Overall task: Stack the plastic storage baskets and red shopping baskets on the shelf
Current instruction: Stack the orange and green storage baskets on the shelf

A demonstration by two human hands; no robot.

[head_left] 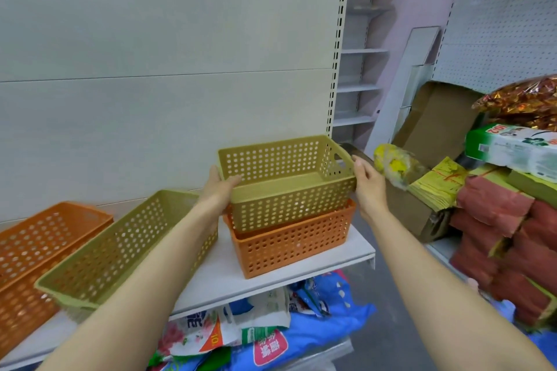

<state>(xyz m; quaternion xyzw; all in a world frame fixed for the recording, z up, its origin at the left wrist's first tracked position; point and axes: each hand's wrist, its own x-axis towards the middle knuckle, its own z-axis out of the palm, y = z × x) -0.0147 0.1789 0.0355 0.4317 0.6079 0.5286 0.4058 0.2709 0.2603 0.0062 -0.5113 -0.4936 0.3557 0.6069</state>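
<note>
Two hands hold a tan perforated basket [286, 181] at the right end of a white shelf [301, 268]. It sits nested partway into an orange basket [294, 242] that stands on the shelf board, its rim well above the orange one's rim and slightly tilted. The left hand [218, 190] grasps the tan basket's short left end at about 9 o'clock of it, thumb lying over the rim and inside, the other fingers hidden behind the wall. The right hand [367, 184] presses against the right end at 3 o'clock, thumb up near the rim by the handle cutout; its fingers seem curled around the outer corner, though the basket hides whether they close fully.

Toward 8 o'clock from the stacked pair, a longer tan basket [126, 250] lies on the shelf partly behind the left forearm, and beyond it at the frame's 9 o'clock edge sits a long orange basket [45, 238], apparently stacked in another orange one. Under the shelf lie colourful printed bags [271, 328]. At 3 o'clock of the frame, cardboard boxes [431, 129] and red wrapped bundles [494, 220] pile up beside a green and white package [512, 147]
</note>
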